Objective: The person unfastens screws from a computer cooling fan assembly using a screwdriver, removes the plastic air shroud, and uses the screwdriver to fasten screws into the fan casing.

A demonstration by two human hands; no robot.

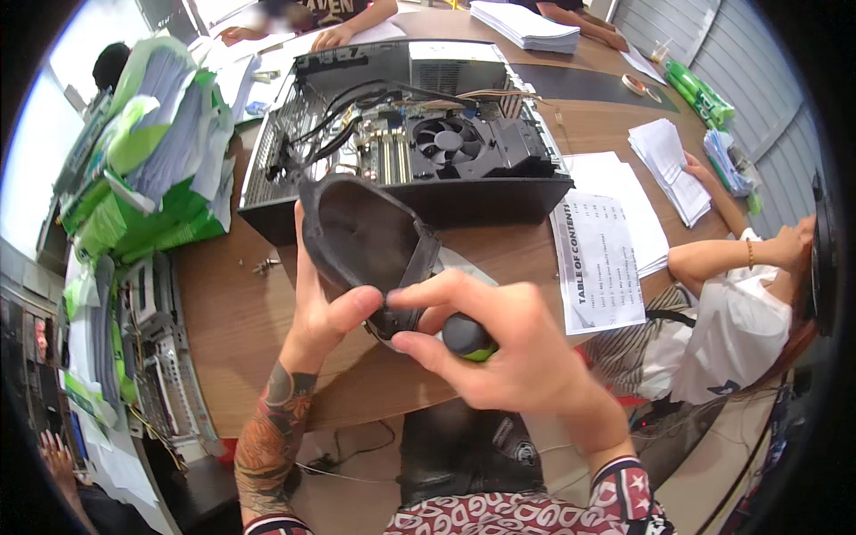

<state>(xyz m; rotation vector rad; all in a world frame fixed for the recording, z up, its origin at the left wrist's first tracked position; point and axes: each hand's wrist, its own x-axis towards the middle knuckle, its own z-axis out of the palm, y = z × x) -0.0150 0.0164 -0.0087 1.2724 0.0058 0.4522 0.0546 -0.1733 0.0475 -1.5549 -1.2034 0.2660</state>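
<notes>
My left hand [323, 314] is closed around a black hollow part [361, 223] with a rounded rim, thumb on its near edge; its exact kind is unclear. A screwdriver [468, 337] with a black and green handle sits in my closed right hand [522, 348], its shaft hidden from view. The thumb and forefinger of that hand meet the part's near corner, close to my left thumb. Just beyond both hands lies an opened computer case [481, 203], showing a black cooling fan [446, 143], cables and circuit boards.
Small screws [266, 266] lie on the wooden table [223, 330] at left. Green-wrapped paper stacks [152, 205] rise beyond them. Printed sheets [602, 259] are right of the case, near a seated person [740, 321]. Tape [634, 85] lies far right. Other people sit across the table.
</notes>
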